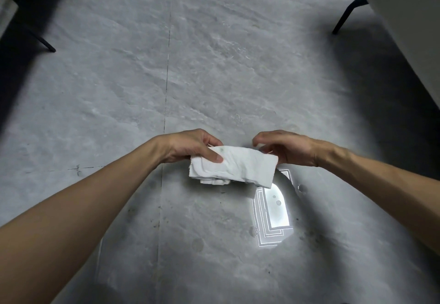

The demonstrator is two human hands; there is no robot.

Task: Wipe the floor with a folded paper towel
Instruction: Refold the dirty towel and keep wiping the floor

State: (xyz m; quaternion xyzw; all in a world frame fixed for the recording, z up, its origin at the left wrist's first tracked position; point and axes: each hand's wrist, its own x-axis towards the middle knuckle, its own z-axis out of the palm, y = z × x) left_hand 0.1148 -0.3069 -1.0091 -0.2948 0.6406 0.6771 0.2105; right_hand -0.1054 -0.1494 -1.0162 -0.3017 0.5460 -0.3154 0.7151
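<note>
paper towel (pixel 240 168) hangs folded, its ends pinched by left hand (pixel 188 146) and right hand (pixel 291 149).

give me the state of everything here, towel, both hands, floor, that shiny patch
paper towel: folded into a thick pad, held off the floor, small grey spot near its left end
left hand: grips the towel's left end, thumb on top
right hand: pinches the towel's right edge
floor: grey, dark specks near the person
puddle: wet, mirrors a bright light, not yet wiped
</note>
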